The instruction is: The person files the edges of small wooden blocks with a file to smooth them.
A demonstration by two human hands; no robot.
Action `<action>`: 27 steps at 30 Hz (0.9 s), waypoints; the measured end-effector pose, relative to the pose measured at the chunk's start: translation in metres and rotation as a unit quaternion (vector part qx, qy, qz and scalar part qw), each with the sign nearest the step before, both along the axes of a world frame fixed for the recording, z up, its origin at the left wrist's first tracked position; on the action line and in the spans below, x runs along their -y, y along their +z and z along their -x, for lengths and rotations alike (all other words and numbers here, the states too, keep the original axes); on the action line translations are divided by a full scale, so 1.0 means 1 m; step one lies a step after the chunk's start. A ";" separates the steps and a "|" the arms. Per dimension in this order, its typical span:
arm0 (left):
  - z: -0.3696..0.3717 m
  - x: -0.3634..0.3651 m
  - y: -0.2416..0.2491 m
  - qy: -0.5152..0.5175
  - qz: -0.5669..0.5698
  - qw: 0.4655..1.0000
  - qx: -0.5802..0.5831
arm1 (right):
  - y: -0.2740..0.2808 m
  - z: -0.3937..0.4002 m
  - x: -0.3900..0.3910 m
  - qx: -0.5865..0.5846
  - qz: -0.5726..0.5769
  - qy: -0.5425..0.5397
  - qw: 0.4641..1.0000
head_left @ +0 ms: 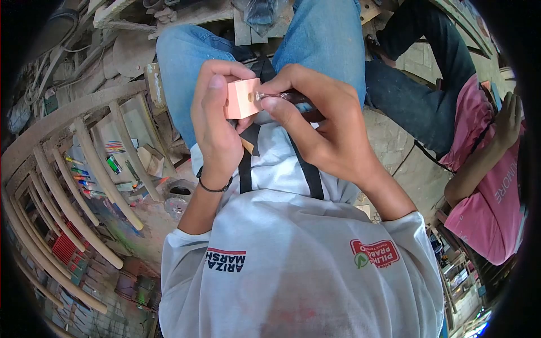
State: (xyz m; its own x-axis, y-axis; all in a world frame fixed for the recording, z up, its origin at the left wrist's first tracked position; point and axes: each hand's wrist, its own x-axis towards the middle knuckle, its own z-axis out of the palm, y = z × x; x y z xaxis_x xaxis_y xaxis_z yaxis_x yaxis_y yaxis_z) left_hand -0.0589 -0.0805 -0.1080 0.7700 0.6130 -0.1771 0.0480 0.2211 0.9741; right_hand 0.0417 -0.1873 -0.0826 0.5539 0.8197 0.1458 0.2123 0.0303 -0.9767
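Between our fingertips, we clamp a small wooden block (242,98) with our left hand (217,121); our right hand (318,121) pinches a dark-handled tool (293,100) against its face.

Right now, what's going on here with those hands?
A seated person in jeans and a white shirt holds a small pale wooden block in the left hand. The right hand presses a dark-handled tool against the block's side face, where a small round mark shows. Both hands work over the lap. A second person in a pink shirt sits to the right, hands apart from the work. Curved wooden slats lie on the floor to the left.
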 end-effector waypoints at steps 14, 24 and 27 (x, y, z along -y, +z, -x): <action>-0.001 0.003 0.000 0.053 0.012 0.998 0.025 | 0.004 0.000 0.002 0.009 0.040 0.019 0.999; 0.004 -0.011 -0.003 -0.014 -0.074 0.991 0.113 | -0.009 -0.003 0.002 -0.127 0.021 -0.029 0.991; 0.007 -0.012 0.004 -0.029 -0.090 0.992 0.079 | -0.016 0.002 0.001 -0.122 -0.002 -0.035 0.992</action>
